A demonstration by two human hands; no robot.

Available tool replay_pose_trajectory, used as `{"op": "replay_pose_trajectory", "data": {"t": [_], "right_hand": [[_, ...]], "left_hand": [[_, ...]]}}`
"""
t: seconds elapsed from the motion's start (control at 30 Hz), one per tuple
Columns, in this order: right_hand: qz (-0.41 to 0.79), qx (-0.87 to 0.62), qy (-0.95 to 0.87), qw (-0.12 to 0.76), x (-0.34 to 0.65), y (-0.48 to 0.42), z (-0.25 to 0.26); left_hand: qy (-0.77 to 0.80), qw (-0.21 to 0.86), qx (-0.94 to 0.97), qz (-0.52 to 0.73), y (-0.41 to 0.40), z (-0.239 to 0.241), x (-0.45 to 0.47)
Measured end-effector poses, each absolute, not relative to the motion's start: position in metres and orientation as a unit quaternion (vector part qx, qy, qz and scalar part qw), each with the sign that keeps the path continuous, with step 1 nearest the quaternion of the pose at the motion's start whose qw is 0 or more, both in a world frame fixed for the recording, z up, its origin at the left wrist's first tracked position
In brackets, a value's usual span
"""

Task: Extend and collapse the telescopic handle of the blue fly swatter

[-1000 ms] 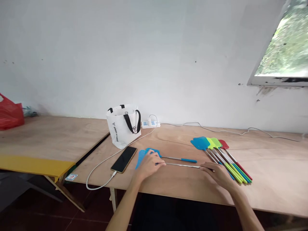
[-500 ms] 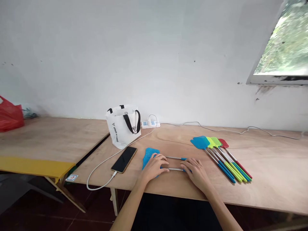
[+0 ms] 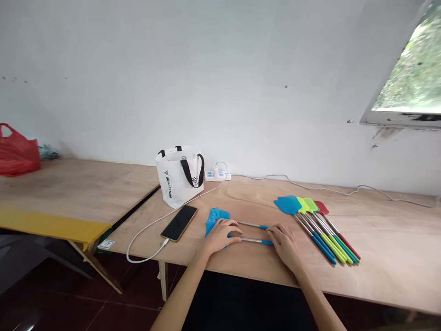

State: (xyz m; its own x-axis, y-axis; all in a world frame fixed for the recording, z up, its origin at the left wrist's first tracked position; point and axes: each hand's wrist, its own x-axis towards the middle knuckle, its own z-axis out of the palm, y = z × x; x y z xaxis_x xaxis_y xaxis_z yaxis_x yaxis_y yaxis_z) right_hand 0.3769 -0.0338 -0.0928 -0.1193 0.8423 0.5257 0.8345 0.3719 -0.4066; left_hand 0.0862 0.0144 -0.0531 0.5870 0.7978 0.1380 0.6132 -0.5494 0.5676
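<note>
Two blue fly swatters lie side by side on the wooden table, their metal shafts (image 3: 251, 240) running left to right with a gap between them. My left hand (image 3: 222, 235) curves over the head end, thumb at the near shaft and fingers at the far one. It partly hides the blue mesh heads (image 3: 216, 215). Over the blue handles, my right hand (image 3: 283, 240) bends its fingers, covering most of the grips. To its right rests a fanned group of fly swatters (image 3: 319, 225) in blue, yellow-green, green and red.
Left of my hands lies a phone (image 3: 179, 223) on a white charging cable (image 3: 138, 259). Behind it stand a white bag (image 3: 179, 179) with black handles and a power strip (image 3: 217, 176) by the wall. A second table (image 3: 76, 188) carries a red plastic bag (image 3: 19, 151).
My right hand has shifted slightly right along the handles, so more blue grip shows. My left hand stays at the swatter heads. The view has turned a little.
</note>
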Motion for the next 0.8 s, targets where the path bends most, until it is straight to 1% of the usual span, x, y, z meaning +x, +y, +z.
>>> {"op": "replay_pose_trajectory", "data": {"t": [0.07, 0.1, 0.17, 0.2, 0.23, 0.3, 0.4, 0.5, 0.57, 0.63, 0.67, 0.73, 0.77, 0.8], "right_hand": [[-0.056, -0.571, -0.744, 0.342, 0.376, -0.027, -0.093], [-0.069, -0.584, -0.748, 0.308, 0.376, -0.022, -0.093], [-0.037, -0.613, -0.757, 0.222, 0.375, -0.01, -0.09], [-0.016, -0.616, -0.762, 0.2, 0.374, -0.004, -0.088], [-0.002, -0.613, -0.764, 0.2, 0.374, 0.001, -0.087], [-0.006, -0.607, -0.759, 0.235, 0.376, 0.007, -0.085], [-0.066, -0.6, -0.73, 0.321, 0.383, 0.003, -0.082], [-0.102, -0.641, -0.683, 0.334, 0.387, -0.015, -0.074], [-0.109, -0.674, -0.636, 0.36, 0.388, -0.028, -0.067], [-0.084, -0.683, -0.613, 0.388, 0.388, -0.038, -0.062], [-0.081, -0.664, -0.622, 0.408, 0.387, -0.042, -0.06], [-0.079, -0.607, -0.67, 0.42, 0.384, -0.049, -0.055], [-0.087, -0.582, -0.701, 0.403, 0.381, -0.052, -0.052], [-0.094, -0.551, -0.732, 0.389, 0.377, -0.054, -0.049]], "left_hand": [[0.4, 0.243, 0.863, 0.189, 0.015, -0.054, 0.086], [0.395, 0.246, 0.866, 0.185, 0.015, -0.055, 0.087], [0.393, 0.253, 0.865, 0.183, 0.015, -0.054, 0.087], [0.392, 0.252, 0.864, 0.19, 0.015, -0.053, 0.087], [0.395, 0.252, 0.862, 0.195, 0.015, -0.052, 0.087], [0.404, 0.241, 0.86, 0.199, 0.014, -0.049, 0.086], [0.417, 0.225, 0.857, 0.201, 0.013, -0.047, 0.085], [0.426, 0.218, 0.851, 0.216, 0.013, -0.047, 0.085], [0.438, 0.215, 0.842, 0.23, 0.011, -0.045, 0.087], [0.44, 0.197, 0.831, 0.277, 0.007, -0.04, 0.092], [0.434, 0.176, 0.824, 0.319, 0.003, -0.037, 0.094], [0.391, 0.084, 0.82, 0.409, -0.005, -0.027, 0.099], [0.374, 0.033, 0.821, 0.429, -0.008, -0.022, 0.1], [0.361, -0.023, 0.833, 0.42, -0.011, -0.018, 0.101]]}}
